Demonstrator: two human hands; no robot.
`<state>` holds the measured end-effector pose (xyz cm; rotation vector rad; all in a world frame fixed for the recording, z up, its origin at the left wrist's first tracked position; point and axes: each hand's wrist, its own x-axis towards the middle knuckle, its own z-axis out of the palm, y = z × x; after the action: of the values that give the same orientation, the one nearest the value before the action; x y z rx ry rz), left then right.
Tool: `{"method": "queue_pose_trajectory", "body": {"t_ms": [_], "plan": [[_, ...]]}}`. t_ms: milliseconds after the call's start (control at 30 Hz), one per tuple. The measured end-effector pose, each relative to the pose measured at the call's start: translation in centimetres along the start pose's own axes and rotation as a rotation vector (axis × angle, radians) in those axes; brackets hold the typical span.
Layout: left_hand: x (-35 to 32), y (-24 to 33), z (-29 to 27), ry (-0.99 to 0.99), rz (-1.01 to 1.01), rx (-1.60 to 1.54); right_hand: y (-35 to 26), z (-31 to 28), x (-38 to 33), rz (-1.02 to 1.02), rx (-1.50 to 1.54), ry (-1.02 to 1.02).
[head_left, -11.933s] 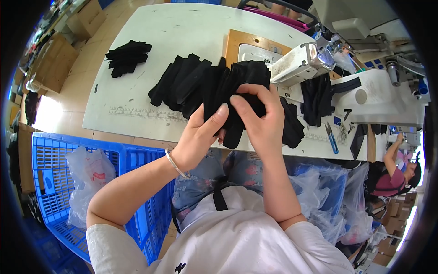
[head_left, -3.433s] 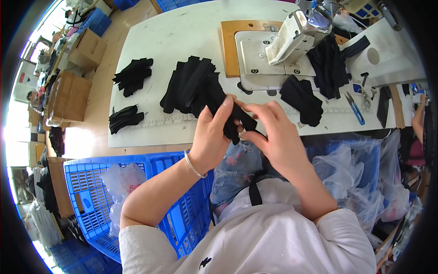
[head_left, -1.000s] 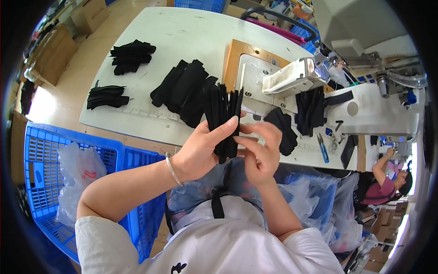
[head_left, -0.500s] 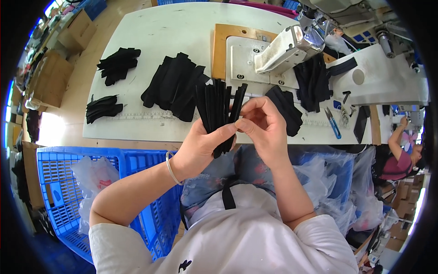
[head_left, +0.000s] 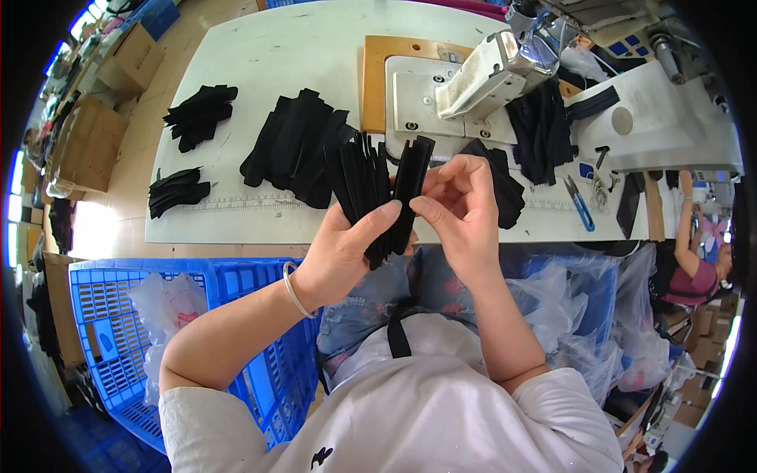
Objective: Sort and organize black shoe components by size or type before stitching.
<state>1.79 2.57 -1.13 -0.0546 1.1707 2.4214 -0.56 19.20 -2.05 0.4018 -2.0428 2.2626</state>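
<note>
Above the near edge of the white worktop [head_left: 260, 63], in the single head view, the left hand [head_left: 343, 252] gripped a fanned bundle of narrow black fabric strips [head_left: 371, 185], its thumb pressed across the front and the other fingers wrapped behind, so that the strips stood upright and splayed at the top. The right hand [head_left: 461, 209] hovered just beside the bundle, its thumb and forefinger nearly closed on the edge of the outermost strip, the remaining fingers curled loosely; whether the tips actually pinched the cloth could not be told for certain.

Behind the hands, a large heap of black pieces [head_left: 296, 146] lay on the worktop, with two smaller stacks [head_left: 201, 114] [head_left: 177, 189] well apart toward the left. More black pieces [head_left: 540, 130] lay draped by the sewing machine [head_left: 489, 75], and another [head_left: 501, 177] lay just behind the right hand. Small blue snips [head_left: 579, 203] rested to the right. A blue crate [head_left: 118, 331] holding a clear bag stood below the worktop's left side.

Judging by these piles, the sorting appeared only partly done: a few small stacks looked set aside, while the handheld bundle and the big heap seemed still to be gone through.
</note>
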Motion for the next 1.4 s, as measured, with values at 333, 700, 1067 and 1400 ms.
{"method": "queue_pose_trajectory", "body": {"t_ms": [333, 700, 1067, 1400], "plan": [[-0.1, 0.3, 0.4, -0.005, -0.020, -0.027, 0.0, -0.1, 0.0, 0.019, 0.040, 0.026], [0.1, 0.0, 0.0, 0.061, 0.102, 0.125, -0.9, -0.4, -0.1, -0.195, -0.481, 0.046], [0.1, -0.4, 0.1, 0.085, 0.173, 0.328, -2.4, 0.9, -0.8, -0.054, -0.282, 0.001], [0.0, -0.5, 1.0, 0.068, 0.134, 0.240, -1.2, 0.8, -1.0, 0.002, 0.051, -0.001]]}}
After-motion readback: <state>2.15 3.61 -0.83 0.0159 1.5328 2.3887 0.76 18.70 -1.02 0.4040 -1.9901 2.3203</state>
